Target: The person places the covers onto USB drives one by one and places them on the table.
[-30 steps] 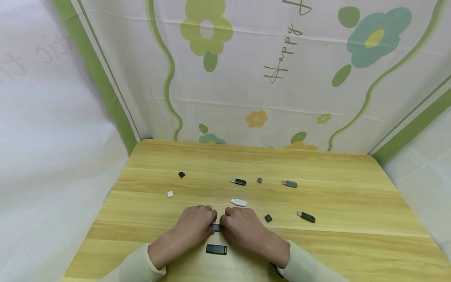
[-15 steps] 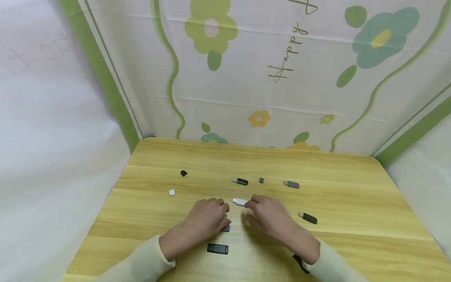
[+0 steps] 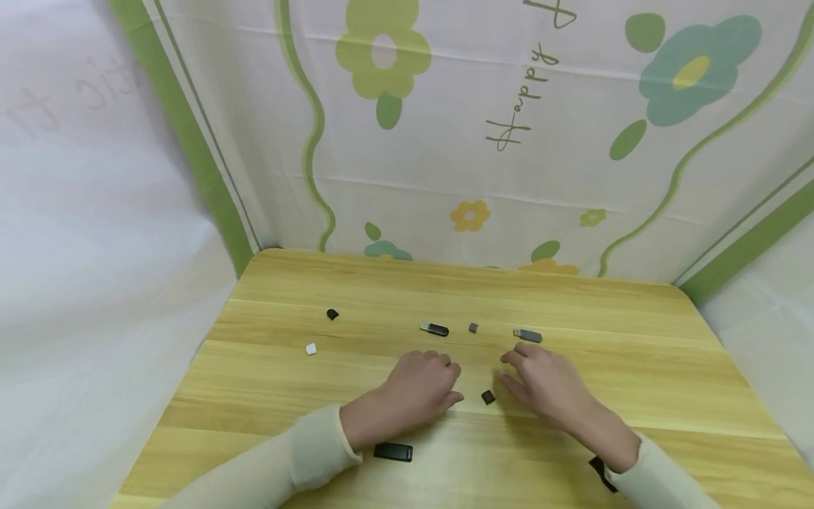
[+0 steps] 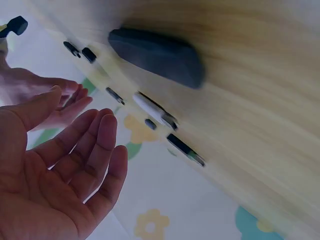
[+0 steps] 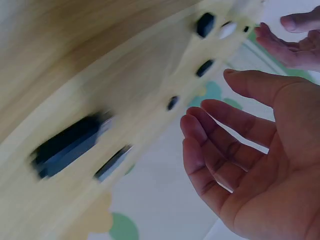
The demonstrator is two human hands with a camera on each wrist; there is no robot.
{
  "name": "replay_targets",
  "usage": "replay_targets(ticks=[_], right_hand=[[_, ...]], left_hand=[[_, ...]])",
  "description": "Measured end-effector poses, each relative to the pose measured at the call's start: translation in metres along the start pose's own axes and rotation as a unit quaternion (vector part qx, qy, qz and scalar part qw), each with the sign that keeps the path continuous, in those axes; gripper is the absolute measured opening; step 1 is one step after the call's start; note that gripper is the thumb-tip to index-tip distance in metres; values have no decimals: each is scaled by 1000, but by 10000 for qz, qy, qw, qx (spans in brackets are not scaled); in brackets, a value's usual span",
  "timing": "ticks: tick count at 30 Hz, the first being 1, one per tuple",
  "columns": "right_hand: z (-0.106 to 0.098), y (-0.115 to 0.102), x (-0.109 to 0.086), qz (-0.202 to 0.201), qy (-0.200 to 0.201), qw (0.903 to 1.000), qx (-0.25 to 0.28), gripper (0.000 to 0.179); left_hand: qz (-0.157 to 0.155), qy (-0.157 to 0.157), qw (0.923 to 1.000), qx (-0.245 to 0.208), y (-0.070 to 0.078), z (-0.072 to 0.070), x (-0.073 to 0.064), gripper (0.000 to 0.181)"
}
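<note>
Nothing is gripped by the left hand (image 3: 407, 389) or the right hand (image 3: 550, 385), fingers relaxed; the small black cap (image 3: 488, 397) is seen on the table (image 3: 636, 367) between them. It could be knocked away if brushed, and the white stick (image 4: 151, 107), screened from the head view by the left hand, might be nudged unseen

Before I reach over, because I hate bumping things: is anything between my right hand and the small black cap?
Nothing visible stands in the way: in the head view, only tabletop separates your right hand from the small black cap.
</note>
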State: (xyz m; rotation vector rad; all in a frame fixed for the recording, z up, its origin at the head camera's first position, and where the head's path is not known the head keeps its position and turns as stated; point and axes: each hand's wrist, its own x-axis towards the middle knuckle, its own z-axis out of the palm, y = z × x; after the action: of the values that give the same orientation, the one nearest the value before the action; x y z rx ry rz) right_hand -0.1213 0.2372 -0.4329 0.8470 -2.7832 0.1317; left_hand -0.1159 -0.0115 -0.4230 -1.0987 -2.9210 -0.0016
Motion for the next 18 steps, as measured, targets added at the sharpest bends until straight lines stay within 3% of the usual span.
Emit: replay_targets(ticks=[3,11,18], right_hand=[[-1,12,-7,124,-7,9999,-42,28],[-8,48,-32,781,-587,9952,-42,43],[-3,66,-48,953,-836,9919,-89,49]], left_hand=[[62,-50,9999,86,7,2,8,31],[183,-85,9998,86,22,12,23,36],[158,-239,9996,17,31,16,32,40]])
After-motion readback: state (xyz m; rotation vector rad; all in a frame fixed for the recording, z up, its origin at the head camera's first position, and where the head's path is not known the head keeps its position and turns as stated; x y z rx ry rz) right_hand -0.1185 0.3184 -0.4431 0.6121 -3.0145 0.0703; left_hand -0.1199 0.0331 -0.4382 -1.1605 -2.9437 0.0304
